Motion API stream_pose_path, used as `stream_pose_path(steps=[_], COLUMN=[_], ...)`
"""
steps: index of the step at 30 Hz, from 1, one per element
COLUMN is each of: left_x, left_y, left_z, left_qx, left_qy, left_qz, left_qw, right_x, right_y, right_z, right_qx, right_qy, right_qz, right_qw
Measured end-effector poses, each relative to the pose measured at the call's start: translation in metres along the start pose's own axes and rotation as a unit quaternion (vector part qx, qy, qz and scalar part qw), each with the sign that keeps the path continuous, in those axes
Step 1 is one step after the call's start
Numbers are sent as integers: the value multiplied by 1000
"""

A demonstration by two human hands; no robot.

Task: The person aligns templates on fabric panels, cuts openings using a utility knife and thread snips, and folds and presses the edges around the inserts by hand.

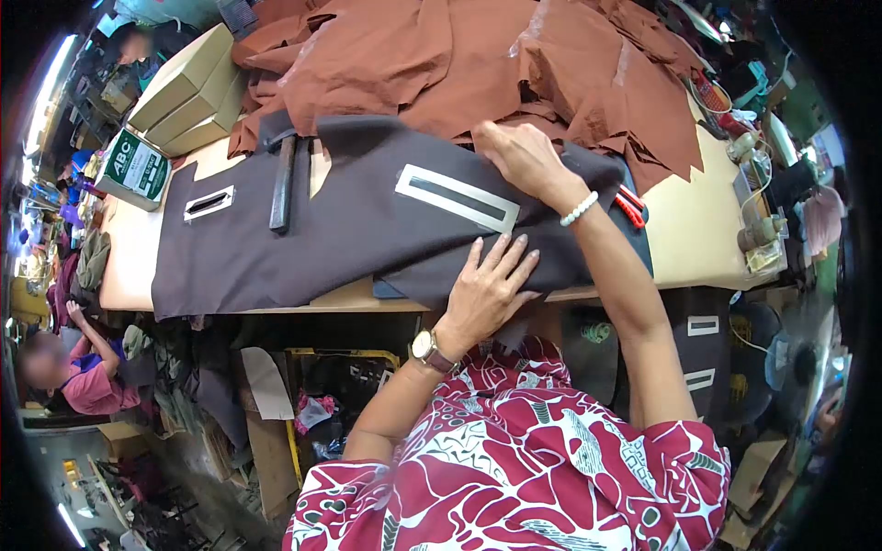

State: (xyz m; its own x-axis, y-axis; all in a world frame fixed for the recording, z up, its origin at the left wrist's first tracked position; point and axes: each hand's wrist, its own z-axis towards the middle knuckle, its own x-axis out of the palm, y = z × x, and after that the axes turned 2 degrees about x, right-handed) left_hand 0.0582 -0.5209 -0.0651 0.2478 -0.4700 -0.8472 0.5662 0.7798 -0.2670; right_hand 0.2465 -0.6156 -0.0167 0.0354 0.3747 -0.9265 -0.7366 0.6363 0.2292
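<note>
A large dark grey-brown sheet of material lies over the table. My left hand rests on it with fingers spread, just below a white rectangular frame with a dark slot. Beyond that frame's right end, my right hand is held with its fingers curled together over the sheet's far edge; what they hold, if anything, is hidden. A smaller white frame sits at the sheet's left. Between the two frames lies a hammer. A red cutter is right of my right forearm.
Rust-brown material is heaped across the back. Cardboard boxes and a green-and-white box stand at the left. Spools and jars are on the right edge. A person in pink is at the far left, another at the upper left.
</note>
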Motion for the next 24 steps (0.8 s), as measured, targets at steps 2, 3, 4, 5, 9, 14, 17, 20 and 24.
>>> stream_pose_path(steps=[2,3,4,5,9,14,17,20,24], left_x=[7,10,8,4,-3,-16,-46,-91,-91], left_y=[4,7,8,6,12,19,23,6,-16], left_z=[-5,-9,-10,-11,-22,-19,-21,-35,-70], left_qx=[46,66,86,61,-8,-14,-4,-39,-120], left_qy=[-17,-28,-41,-68,-90,-77,-85,-52,114], left_qz=[3,-2,-5,-30,-79,-143,-162,-208,-281], left_qw=[999,997,995,995,993,987,983,976,945], right_x=[-10,-18,-25,-32,-55,-7,-15,-35,-7], right_y=[8,11,9,8,28,27,34,36,38], right_z=[15,21,30,36,0,-52,-44,-43,-73], right_qx=[-29,-43,-35,-29,103,56,1,22,158], right_qy=[-100,-149,-147,-147,58,56,-111,-164,51], right_qz=[30,44,52,60,-29,40,124,92,-2], right_qw=[994,987,987,987,993,996,986,982,986])
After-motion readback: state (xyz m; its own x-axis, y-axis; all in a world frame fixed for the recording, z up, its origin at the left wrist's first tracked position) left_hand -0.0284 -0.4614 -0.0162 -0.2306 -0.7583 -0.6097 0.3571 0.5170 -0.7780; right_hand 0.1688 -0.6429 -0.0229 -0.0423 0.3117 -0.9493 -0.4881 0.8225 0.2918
